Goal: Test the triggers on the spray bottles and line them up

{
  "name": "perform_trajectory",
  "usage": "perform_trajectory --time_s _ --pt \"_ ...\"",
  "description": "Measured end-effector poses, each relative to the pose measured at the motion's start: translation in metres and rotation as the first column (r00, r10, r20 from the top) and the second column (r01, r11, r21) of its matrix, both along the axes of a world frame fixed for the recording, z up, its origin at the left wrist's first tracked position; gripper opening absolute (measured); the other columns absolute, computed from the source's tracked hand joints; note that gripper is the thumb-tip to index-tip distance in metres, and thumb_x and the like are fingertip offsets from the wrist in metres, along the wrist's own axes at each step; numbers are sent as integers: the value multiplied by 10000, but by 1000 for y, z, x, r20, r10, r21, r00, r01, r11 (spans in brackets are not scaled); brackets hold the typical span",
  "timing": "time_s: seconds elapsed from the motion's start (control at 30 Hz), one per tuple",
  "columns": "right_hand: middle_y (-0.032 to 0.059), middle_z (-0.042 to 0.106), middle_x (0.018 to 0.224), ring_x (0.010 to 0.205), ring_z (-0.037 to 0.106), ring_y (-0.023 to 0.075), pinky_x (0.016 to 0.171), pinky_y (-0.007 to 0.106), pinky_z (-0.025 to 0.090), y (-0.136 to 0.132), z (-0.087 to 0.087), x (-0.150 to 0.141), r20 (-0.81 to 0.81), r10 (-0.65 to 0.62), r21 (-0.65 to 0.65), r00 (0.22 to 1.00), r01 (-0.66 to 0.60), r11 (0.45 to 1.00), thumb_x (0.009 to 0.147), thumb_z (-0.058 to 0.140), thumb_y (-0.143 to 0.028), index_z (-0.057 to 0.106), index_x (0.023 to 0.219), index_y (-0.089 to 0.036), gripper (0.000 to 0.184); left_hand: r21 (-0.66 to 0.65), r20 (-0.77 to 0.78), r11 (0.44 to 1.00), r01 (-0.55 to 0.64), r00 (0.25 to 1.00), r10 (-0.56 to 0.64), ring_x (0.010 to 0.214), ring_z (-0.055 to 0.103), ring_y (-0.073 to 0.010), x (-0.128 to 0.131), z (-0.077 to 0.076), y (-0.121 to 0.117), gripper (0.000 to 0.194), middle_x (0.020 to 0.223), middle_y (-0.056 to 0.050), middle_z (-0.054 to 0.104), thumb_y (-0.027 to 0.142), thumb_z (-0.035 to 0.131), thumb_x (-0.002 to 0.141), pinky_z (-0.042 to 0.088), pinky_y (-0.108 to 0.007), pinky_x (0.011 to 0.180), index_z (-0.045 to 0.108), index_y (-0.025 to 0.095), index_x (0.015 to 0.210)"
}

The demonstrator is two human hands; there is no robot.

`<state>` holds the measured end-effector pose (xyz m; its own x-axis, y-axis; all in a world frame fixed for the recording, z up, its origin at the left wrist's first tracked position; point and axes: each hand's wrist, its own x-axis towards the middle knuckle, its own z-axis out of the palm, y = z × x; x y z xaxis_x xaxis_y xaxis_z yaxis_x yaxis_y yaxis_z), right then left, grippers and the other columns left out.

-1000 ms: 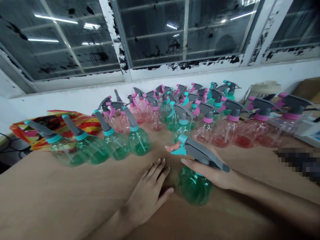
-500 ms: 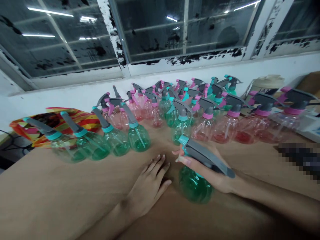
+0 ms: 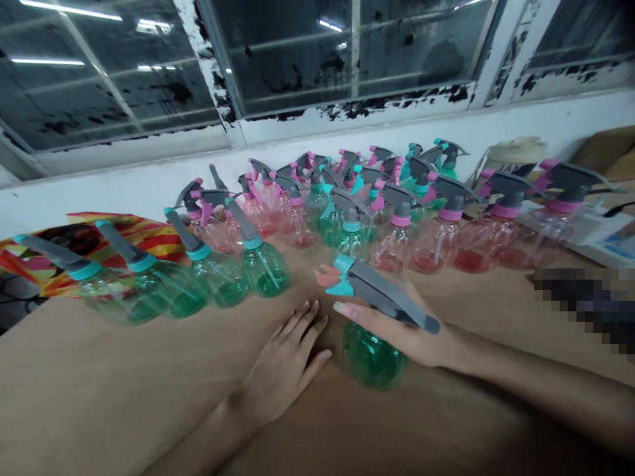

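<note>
My right hand is wrapped around the neck of a green spray bottle with a grey and teal trigger head; the bottle stands on the brown table. Its fingers reach under the trigger. Just left of the bottle, my left hand lies flat on the table with fingers stretched out, holding nothing. A row of green spray bottles stands beyond my left hand.
Several pink spray bottles and more green ones crowd the back of the table under a white wall and dark windows. A red and yellow striped bag lies at far left. A cream jar and a white box sit at right.
The view has shifted slightly; my right hand with the green bottle sits a little further left and up. My left hand stays flat on the table.
</note>
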<state>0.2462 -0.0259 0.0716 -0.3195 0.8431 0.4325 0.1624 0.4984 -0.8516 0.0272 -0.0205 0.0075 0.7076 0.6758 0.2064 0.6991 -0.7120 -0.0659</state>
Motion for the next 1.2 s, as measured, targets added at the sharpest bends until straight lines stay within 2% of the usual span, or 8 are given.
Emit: perform_trajectory --time_s 0.2,0.37,0.5,0.63,0.77,0.97,1.1,1.2 --pt "-5 624 814 656 568 131 735 288 489 0 2 1 18 -2 17 1000 2 1000 841 585 -362 615 1143 -252 323 -15 17 1000 1 1000 0 1311 379 -263 0 1 1 461 1398 -136 450 409 384 971 355 -452 1045 418 132 1337" --pt "-6 649 890 681 578 121 675 257 491 -1 5 2 -11 44 -14 999 -44 999 840 594 -320 579 1191 -262 356 -30 -7 1000 -8 1000 8 1313 374 -266 1 3 0 460 1412 -138 431 391 423 962 343 -451 1054 417 127 1339" --pt "2 672 992 768 634 122 713 245 508 -2 8 1 -13 55 -10 998 -55 998 834 602 -285 611 1097 -243 266 -10 -2 1000 -7 1000 7 1311 379 -267 1 4 -1 466 1397 -136 451 399 418 962 343 -451 1054 414 128 1341" --pt "9 678 896 851 644 168 727 280 511 0 9 -1 -9 13 16 1000 -13 1000 815 627 -340 624 963 -217 193 -15 -8 1000 9 1000 -9 1331 345 -265 1 5 -2 487 1421 -142 418 402 392 973 343 -449 1051 358 132 1378" --pt "-8 626 741 742 611 150 652 271 482 -1 9 -3 -1 4 64 1000 -4 998 822 612 -341 599 829 -201 141 0 -10 1000 17 1000 -17 1345 320 -261 0 4 -2 496 1446 -136 382 394 373 982 337 -441 1059 314 135 1402" --pt "-56 519 665 567 499 78 536 217 419 -4 12 -1 19 -3 58 1000 2 998 839 594 -317 539 770 -206 142 13 -17 1000 18 1000 -18 1332 342 -276 -1 2 -1 480 1430 -152 402 404 389 976 359 -460 1041 379 115 1359" --pt "-10 628 821 751 615 131 671 255 493 -2 8 1 -6 34 6 999 -34 999 835 608 -332 593 895 -226 122 17 -8 1000 21 1000 -20 1327 352 -273 -1 3 -2 487 1416 -154 421 396 418 967 355 -453 1045 375 114 1362" --pt "29 655 1031 981 622 187 823 322 509 -1 1 2 -45 75 -32 996 -77 997 833 616 -323 554 1141 -276 318 20 0 1000 15 1000 -15 1325 357 -271 0 4 -2 484 1412 -153 428 393 420 964 359 -452 1042 381 117 1360"
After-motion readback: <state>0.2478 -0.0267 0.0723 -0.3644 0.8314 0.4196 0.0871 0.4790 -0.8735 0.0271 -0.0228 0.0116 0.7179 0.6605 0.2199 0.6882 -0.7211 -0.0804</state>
